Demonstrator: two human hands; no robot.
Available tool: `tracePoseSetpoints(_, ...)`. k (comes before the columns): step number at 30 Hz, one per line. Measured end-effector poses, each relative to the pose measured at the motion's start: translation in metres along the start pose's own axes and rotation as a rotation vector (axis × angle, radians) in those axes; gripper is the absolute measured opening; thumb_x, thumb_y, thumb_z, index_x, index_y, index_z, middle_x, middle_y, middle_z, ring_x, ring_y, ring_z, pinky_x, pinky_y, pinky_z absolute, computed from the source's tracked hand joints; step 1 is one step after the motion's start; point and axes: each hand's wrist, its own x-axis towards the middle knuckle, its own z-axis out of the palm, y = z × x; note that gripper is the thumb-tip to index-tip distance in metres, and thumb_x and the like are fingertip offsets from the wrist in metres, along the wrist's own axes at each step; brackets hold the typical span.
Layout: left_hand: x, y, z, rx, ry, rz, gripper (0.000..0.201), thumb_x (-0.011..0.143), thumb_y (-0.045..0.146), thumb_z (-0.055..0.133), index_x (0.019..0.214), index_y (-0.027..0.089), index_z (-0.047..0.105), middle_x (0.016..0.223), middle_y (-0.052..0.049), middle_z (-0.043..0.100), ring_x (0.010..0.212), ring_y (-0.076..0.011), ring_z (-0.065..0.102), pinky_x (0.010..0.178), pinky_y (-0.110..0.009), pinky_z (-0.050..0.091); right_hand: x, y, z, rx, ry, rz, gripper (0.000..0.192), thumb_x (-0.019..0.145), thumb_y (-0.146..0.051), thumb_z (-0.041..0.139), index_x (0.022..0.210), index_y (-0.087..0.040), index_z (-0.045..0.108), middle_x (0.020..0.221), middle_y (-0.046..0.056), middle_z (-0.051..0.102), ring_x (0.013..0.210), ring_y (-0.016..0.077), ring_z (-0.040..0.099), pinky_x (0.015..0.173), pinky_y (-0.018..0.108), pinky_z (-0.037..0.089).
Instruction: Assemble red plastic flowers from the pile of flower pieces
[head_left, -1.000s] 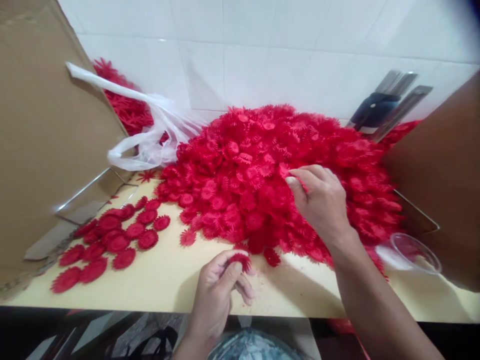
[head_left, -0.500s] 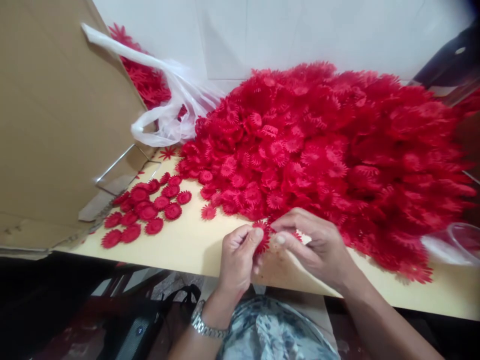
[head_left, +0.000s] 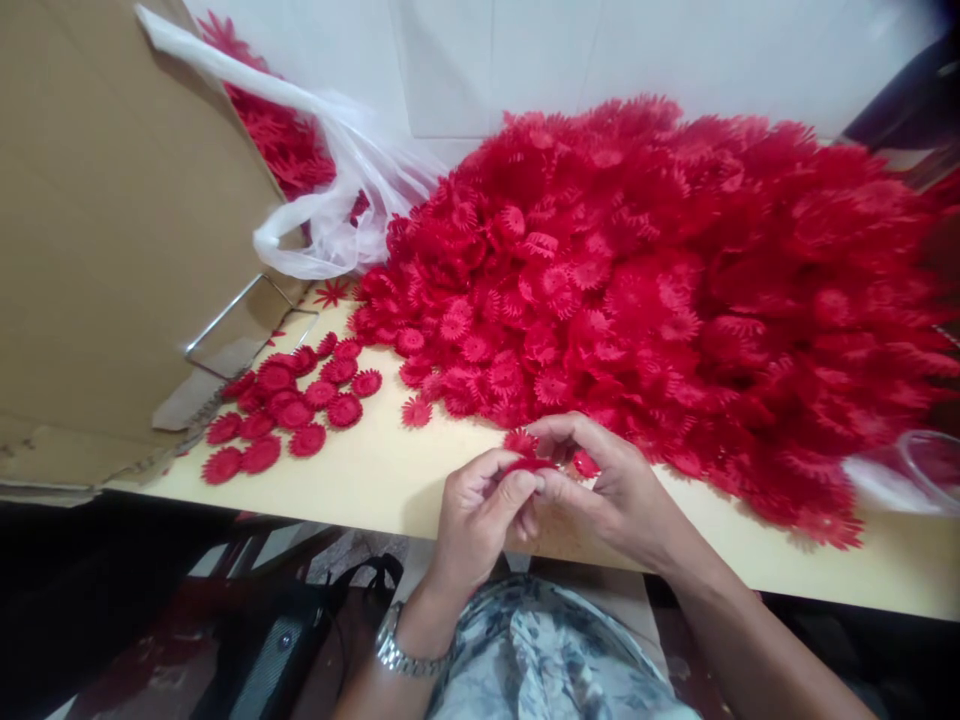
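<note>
Left hand [head_left: 480, 510] and right hand [head_left: 607, 490] meet at the front edge of the desk [head_left: 375, 480]. Both grips are pressed together, pinching one red flower [head_left: 525, 465] between the fingertips, just above the desk. Large flower heap [head_left: 675, 280] lies directly behind. Small flower group [head_left: 292, 405] lies left, beside the cardboard [head_left: 112, 230].

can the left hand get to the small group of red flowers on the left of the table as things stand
Probably yes. The left hand is pinching a red flower together with the right hand, but only bare table lies between it and the small group. It would need to let go first.
</note>
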Motion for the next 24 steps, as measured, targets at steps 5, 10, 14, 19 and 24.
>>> tracePoseSetpoints(5, -0.006, 0.007, 0.000, 0.198, 0.008, -0.011, 0.025, 0.085, 0.039, 0.055, 0.081, 0.015, 0.060, 0.060, 0.002, 0.054, 0.050, -0.0075, 0.050, 0.048, -0.018, 0.041, 0.000, -0.001, 0.002, 0.201, 0.034, 0.072, 0.010, 0.083, -0.027, 0.058, 0.079, -0.019, 0.062, 0.071, 0.000, 0.062, 0.066, 0.0128, 0.059, 0.060, 0.024, 0.046)
tracePoseSetpoints(10, -0.006, 0.011, 0.002, 0.266, 0.025, -0.008, 0.020, 0.084, 0.035, 0.055, 0.079, 0.016, 0.058, 0.056, 0.004, 0.051, 0.050, -0.0076, 0.047, 0.048, -0.018, 0.040, -0.006, 0.003, 0.008, 0.253, 0.040, 0.115, 0.017, 0.086, -0.032, 0.053, 0.075, -0.019, 0.055, 0.065, -0.001, 0.058, 0.060, 0.0114, 0.055, 0.056, 0.022, 0.043)
tracePoseSetpoints(14, -0.006, 0.008, 0.003, 0.297, 0.063, -0.014, 0.024, 0.084, 0.034, 0.053, 0.067, 0.017, 0.054, 0.051, 0.004, 0.049, 0.046, -0.0077, 0.045, 0.046, -0.018, 0.038, -0.011, 0.004, 0.010, 0.287, -0.033, 0.130, 0.016, 0.089, -0.032, 0.050, 0.084, -0.018, 0.056, 0.073, 0.001, 0.061, 0.066, 0.0121, 0.057, 0.060, 0.022, 0.046)
tracePoseSetpoints(19, -0.006, 0.008, 0.006, 0.344, 0.097, -0.029, 0.025, 0.083, 0.034, 0.054, 0.065, 0.017, 0.054, 0.052, 0.004, 0.047, 0.047, -0.0075, 0.042, 0.045, -0.018, 0.035, -0.013, 0.003, 0.010, 0.232, 0.010, 0.074, 0.018, 0.089, -0.028, 0.050, 0.076, -0.018, 0.057, 0.069, -0.001, 0.059, 0.063, 0.0105, 0.055, 0.059, 0.021, 0.043)
tracePoseSetpoints(24, -0.007, 0.010, 0.007, 0.255, 0.053, -0.044, 0.024, 0.082, 0.038, 0.056, 0.072, 0.017, 0.057, 0.053, 0.004, 0.049, 0.046, -0.0080, 0.045, 0.044, -0.018, 0.037, -0.016, 0.007, 0.013, 0.178, 0.085, 0.099, 0.024, 0.089, -0.033, 0.049, 0.070, -0.019, 0.052, 0.062, -0.002, 0.052, 0.057, 0.0099, 0.048, 0.052, 0.022, 0.038)
